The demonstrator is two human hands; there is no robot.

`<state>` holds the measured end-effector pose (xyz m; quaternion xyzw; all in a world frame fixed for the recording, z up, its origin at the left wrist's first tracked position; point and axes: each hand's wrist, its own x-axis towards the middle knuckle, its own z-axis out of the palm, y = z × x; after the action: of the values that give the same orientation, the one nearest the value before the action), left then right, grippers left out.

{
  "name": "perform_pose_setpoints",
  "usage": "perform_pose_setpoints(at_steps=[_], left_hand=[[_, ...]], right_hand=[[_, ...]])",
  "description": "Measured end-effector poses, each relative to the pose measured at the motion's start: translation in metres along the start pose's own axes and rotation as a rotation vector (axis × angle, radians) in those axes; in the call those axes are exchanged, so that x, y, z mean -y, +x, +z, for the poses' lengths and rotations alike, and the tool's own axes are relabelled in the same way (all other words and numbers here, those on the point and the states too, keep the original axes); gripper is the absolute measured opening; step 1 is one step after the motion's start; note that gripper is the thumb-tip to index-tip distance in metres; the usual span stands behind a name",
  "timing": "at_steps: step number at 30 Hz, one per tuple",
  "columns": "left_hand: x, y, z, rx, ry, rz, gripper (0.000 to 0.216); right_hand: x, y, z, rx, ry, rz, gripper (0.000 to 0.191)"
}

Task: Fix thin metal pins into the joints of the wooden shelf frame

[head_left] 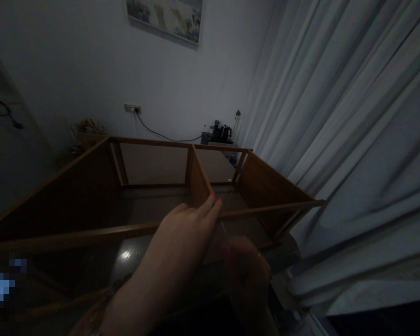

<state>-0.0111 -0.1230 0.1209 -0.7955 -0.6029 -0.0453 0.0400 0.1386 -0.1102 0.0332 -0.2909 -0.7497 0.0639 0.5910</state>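
A brown wooden cabinet frame [133, 229] with board sides and a middle divider [200, 175] stands in front of me. My left hand [191, 228] reaches over the front rail, its fingers closed on the frame where the divider meets the rail. Just below and to the right, my right hand [248, 268] is closed around a screwdriver. Only the screwdriver's thin shaft [224, 227] shows, slanting up towards the underside of the rail near my left fingertips. Its handle is hidden in my fist, and its tip's contact with the wood is too dark to tell.
Long pale curtains [336, 130] hang along the right side. Behind the frame, a black kettle [226, 133] stands on a small dark stand, with a cord running to a wall socket [132, 108]. A picture [168, 21] hangs above. A bright pixelated patch is at lower left.
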Motion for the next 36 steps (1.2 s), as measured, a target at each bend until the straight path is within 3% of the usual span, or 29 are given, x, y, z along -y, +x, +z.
perform_pose_setpoints(at_steps=[5, 10, 16, 23, 28, 33, 36], left_hand=[[0.002, 0.0, 0.005, -0.025, -0.009, 0.014, 0.063], [0.003, 0.0, 0.005, -0.045, -0.031, 0.019, 0.064], [0.005, 0.002, 0.005, -0.041, -0.034, 0.031, 0.063], [0.003, -0.001, 0.007, -0.093, -0.019, 0.02, 0.066], [0.004, 0.001, 0.001, -0.026, -0.026, 0.043, 0.062], [0.005, 0.003, 0.002, -0.051, 0.005, 0.049, 0.056], [0.004, 0.001, 0.002, -0.049, -0.017, 0.049, 0.057]], right_hand=[[0.0, 0.004, -0.007, 0.099, 0.143, 0.117, 0.011], [-0.003, 0.006, -0.007, 0.067, 0.177, 0.101, 0.014], [-0.009, 0.002, 0.002, 0.119, 0.447, 0.159, 0.014], [-0.017, -0.011, 0.014, 0.004, 0.629, 0.263, 0.013], [-0.03, -0.01, 0.018, -0.053, 0.344, 0.049, 0.026], [-0.04, 0.003, 0.007, -0.16, -0.01, -0.343, 0.006], [-0.036, 0.006, 0.002, -0.158, -0.222, -0.414, 0.011]])
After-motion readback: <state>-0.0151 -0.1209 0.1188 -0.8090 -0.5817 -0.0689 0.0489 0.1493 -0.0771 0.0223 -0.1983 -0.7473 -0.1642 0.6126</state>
